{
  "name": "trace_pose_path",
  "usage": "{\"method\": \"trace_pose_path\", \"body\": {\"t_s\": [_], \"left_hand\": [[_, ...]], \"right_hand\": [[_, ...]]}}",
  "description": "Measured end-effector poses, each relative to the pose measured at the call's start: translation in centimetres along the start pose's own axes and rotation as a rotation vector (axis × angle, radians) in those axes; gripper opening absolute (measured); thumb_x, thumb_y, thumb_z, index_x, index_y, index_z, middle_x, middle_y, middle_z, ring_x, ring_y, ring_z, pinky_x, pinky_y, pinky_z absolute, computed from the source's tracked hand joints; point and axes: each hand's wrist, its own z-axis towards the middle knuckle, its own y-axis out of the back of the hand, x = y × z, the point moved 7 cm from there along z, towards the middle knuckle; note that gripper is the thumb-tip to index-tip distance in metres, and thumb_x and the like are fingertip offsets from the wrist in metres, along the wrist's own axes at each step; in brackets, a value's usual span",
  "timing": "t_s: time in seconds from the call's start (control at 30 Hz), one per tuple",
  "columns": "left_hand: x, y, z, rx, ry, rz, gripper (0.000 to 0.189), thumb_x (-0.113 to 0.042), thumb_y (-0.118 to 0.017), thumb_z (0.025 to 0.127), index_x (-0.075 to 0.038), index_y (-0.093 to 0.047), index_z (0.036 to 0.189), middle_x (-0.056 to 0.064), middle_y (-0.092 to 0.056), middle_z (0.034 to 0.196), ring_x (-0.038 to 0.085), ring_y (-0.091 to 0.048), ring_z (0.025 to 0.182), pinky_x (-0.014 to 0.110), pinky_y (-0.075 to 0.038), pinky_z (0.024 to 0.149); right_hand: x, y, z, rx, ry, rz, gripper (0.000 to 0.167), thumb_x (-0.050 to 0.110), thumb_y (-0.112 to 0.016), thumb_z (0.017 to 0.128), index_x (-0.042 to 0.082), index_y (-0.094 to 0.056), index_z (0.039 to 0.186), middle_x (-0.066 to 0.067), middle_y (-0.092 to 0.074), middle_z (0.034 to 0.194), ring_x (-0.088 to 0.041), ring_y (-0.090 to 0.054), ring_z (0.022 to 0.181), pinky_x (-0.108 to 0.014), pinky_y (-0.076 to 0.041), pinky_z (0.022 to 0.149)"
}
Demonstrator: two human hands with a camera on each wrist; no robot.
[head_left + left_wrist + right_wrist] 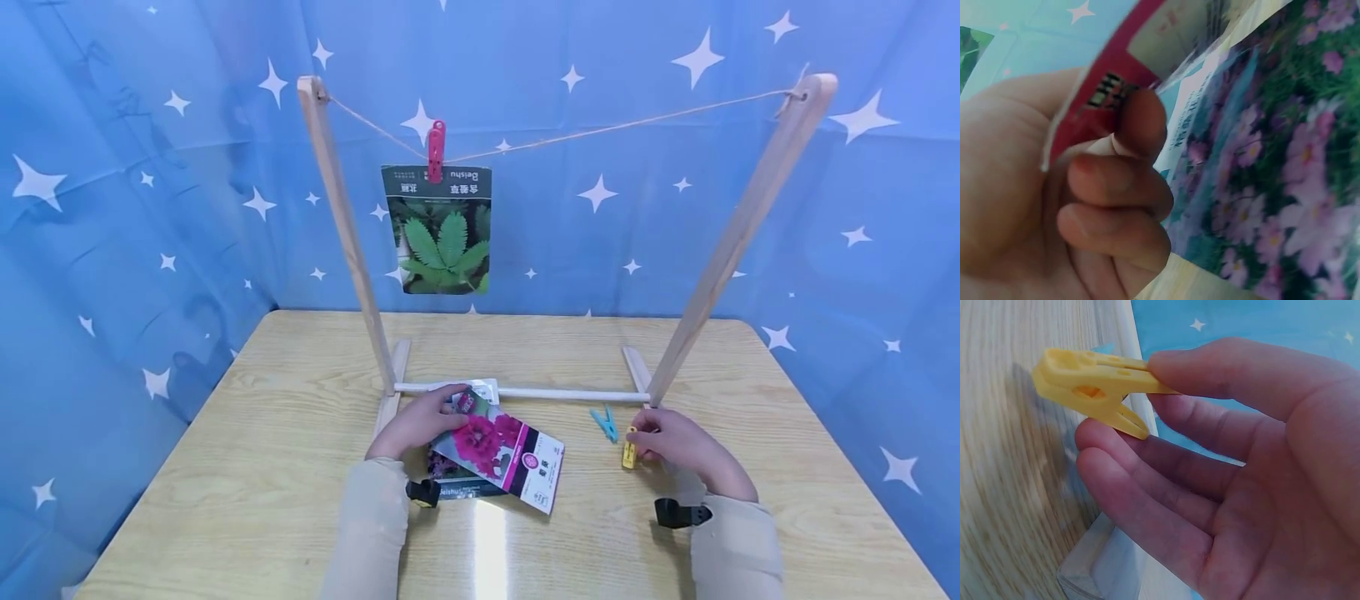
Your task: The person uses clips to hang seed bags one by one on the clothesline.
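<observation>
My left hand [417, 423] pinches a seed packet [517, 454] with a magenta flower on its front, held tilted over other packets. In the left wrist view its thumb and curled fingers grip the packet's red edge [1093, 109]. Beneath lies a packet with pink-purple flowers [1300, 212], partly hidden. Between thumb and fingers of my right hand [686, 450] is a yellow clothespin [1088, 381], close over the table by the stand's right foot. A blue clothespin [605, 424] lies just left of it.
A wooden stand [348, 225] carries a sagging string [622, 126]. From it a red clothespin [436, 150] hangs a green-leaf seed packet [442, 242], printed upside down. A pale packet [487, 389] lies behind the left hand at the white crossbar [570, 394]. Starred blue cloth [525, 50] surrounds the table.
</observation>
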Motion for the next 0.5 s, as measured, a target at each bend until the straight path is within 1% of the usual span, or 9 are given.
{"method": "trace_pose_path", "body": {"t_s": [0.07,0.17,0.23,0.3,0.37,0.5], "left_hand": [[0.0,-0.3,0.0,0.015,-0.002,0.013,0.055,-0.030,-0.058,0.085,-0.021,-0.037,0.135,0.002,-0.062,0.093,0.011,-0.059,0.078,0.037,-0.044,0.082],[0.0,-0.6,0.0,0.029,0.024,0.032,0.054,-0.031,-0.058,0.085,-0.021,-0.037,0.135,0.001,-0.059,0.096,0.012,-0.057,0.081,0.037,-0.043,0.081],[0.0,-0.9,-0.1,0.038,0.044,0.022,0.053,-0.030,-0.058,0.085,-0.019,-0.039,0.133,0.003,-0.058,0.094,0.013,-0.056,0.078,0.036,-0.046,0.075],[0.0,-1.1,-0.2,0.048,0.055,0.008,0.051,-0.029,-0.058,0.085,-0.018,-0.040,0.131,0.004,-0.058,0.087,0.015,-0.055,0.070,0.034,-0.047,0.065],[0.0,-1.2,-0.4,0.048,0.048,-0.017,0.049,-0.026,-0.059,0.085,-0.015,-0.040,0.129,0.005,-0.056,0.081,0.016,-0.053,0.063,0.033,-0.047,0.057],[0.2,-1.3,-0.6,0.037,0.036,-0.091,0.045,-0.022,-0.061,0.084,-0.012,-0.040,0.123,0.005,-0.056,0.083,0.015,-0.051,0.058,0.030,-0.045,0.053]], "right_hand": [[0.0,0.1,0.0,-0.003,-0.002,-0.016,0.019,0.024,-0.057,0.087,0.005,-0.059,0.088,-0.005,-0.056,0.074,-0.019,-0.054,0.068,-0.029,-0.042,0.055],[-0.1,0.1,-0.1,0.000,-0.004,-0.022,0.020,0.024,-0.056,0.087,0.005,-0.061,0.088,-0.004,-0.057,0.074,-0.018,-0.054,0.069,-0.029,-0.041,0.057],[-0.1,0.2,-0.2,0.005,-0.008,-0.020,0.019,0.024,-0.056,0.087,0.005,-0.061,0.087,-0.004,-0.058,0.075,-0.019,-0.055,0.069,-0.030,-0.041,0.057],[-0.1,0.3,-0.3,0.002,-0.013,-0.022,0.019,0.023,-0.055,0.088,0.005,-0.061,0.088,-0.004,-0.058,0.076,-0.018,-0.056,0.070,-0.030,-0.041,0.058],[0.0,0.6,-0.4,-0.017,-0.012,-0.035,0.019,0.023,-0.055,0.088,0.005,-0.060,0.090,-0.004,-0.059,0.077,-0.017,-0.057,0.071,-0.030,-0.042,0.060],[0.4,1.2,-0.4,-0.074,-0.002,-0.040,0.020,0.025,-0.054,0.088,0.006,-0.060,0.095,-0.004,-0.060,0.082,-0.017,-0.060,0.072,-0.032,-0.044,0.065]]}}
